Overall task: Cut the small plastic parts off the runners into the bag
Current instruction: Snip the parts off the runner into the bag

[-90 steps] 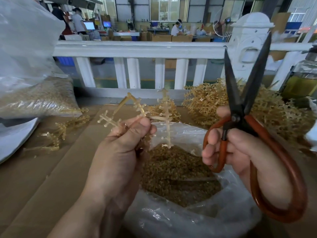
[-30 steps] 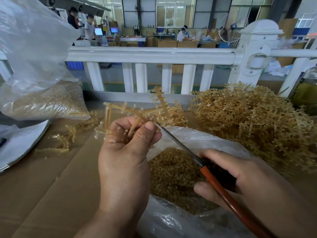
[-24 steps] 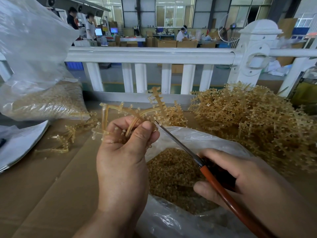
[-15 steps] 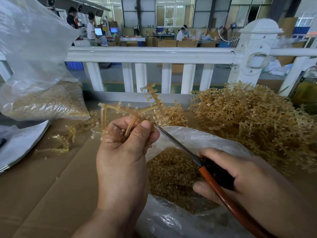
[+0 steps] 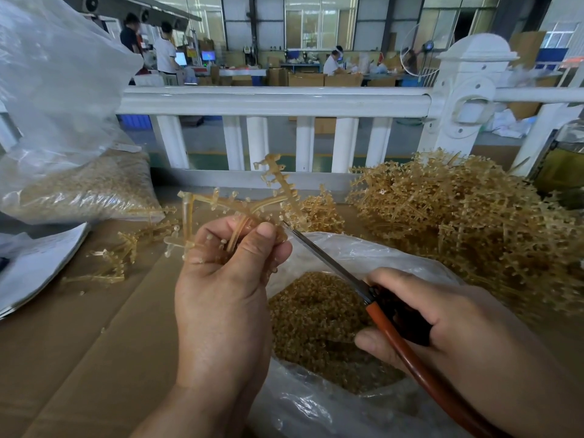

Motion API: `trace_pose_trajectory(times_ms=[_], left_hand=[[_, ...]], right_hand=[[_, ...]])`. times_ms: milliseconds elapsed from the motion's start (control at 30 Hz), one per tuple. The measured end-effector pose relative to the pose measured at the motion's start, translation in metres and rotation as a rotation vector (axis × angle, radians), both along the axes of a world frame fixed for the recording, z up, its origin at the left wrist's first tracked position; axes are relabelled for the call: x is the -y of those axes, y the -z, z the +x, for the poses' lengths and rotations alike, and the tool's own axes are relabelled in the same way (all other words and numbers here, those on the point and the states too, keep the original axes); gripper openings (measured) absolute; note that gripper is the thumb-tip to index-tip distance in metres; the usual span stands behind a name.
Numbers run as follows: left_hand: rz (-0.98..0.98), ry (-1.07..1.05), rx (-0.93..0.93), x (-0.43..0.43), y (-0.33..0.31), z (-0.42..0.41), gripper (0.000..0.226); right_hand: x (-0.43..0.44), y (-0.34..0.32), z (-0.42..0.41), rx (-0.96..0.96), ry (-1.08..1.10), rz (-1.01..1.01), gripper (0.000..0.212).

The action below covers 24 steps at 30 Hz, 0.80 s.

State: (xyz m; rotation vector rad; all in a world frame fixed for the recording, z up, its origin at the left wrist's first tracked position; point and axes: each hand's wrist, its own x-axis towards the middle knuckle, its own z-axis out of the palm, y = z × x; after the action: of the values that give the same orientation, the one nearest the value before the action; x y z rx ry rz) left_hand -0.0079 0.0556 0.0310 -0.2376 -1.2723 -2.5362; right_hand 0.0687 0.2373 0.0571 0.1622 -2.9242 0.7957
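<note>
Left hand (image 5: 221,295) raised over the near edge of the bag (image 5: 373,257), fingers and thumb curled tight round a runner (image 5: 243,205); the runner is translucent amber plastic, a thin stem with short side twigs ending in small knobs, one branch rising upright above the knuckles, another bending off to the left.

Right hand (image 5: 458,336) lower and to the right, clamped round the scissors (image 5: 322,256); handle a smooth red-brown loop, blades dark metal, long and narrow, seen edge-on as one strip, so whether they stand apart cannot be told; the tip meets the runner just beside the left thumb.

The bag is clear, crinkled film, mouth open upward beneath both hands; inside, a granular bed of small parts (image 5: 316,314), amber-brown and bead-like.

Tabletop (image 5: 79,343) covered in flat brown cardboard, matt, with a seam running diagonally; a few loose runners (image 5: 120,257) lie on it to the left, near a white paper sheet (image 5: 38,263).

To the right, a tall tangled pile of runners (image 5: 474,222), spiky and straw-coloured; far left, a second clear sack (image 5: 85,188), bulging with pale grains.

Behind, a glossy white railing (image 5: 271,101) with square balusters.
</note>
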Motion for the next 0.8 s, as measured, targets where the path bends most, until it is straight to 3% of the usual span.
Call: trace_pose_trajectory(times_ms=[67,200,433,667,800], left_hand=[[-0.012,-0.006,0.002,0.0005,0.0001,-0.0001,0.016],[-0.028,-0.008,0.009,0.0001,-0.0008,0.0003,0.015],[-0.026,-0.007,0.027,-0.0005,-0.0001,0.001,0.013],[-0.022,-0.001,0.039,-0.0012,0.0008,0.0009,0.013],[-0.027,0.004,0.041,-0.0015,0.0009,0.0012,0.012]], right_hand=[[-0.0005,-0.0004,-0.0001,-0.004,-0.01,-0.003,0.066],[-0.0022,-0.0012,-0.0004,0.003,-0.027,-0.006,0.048],[-0.0029,-0.0013,0.0001,-0.014,-0.021,0.013,0.061],[-0.0029,-0.0015,0.0002,0.015,-0.004,0.038,0.044],[-0.0045,-0.0028,0.0005,0.032,-0.015,0.037,0.053]])
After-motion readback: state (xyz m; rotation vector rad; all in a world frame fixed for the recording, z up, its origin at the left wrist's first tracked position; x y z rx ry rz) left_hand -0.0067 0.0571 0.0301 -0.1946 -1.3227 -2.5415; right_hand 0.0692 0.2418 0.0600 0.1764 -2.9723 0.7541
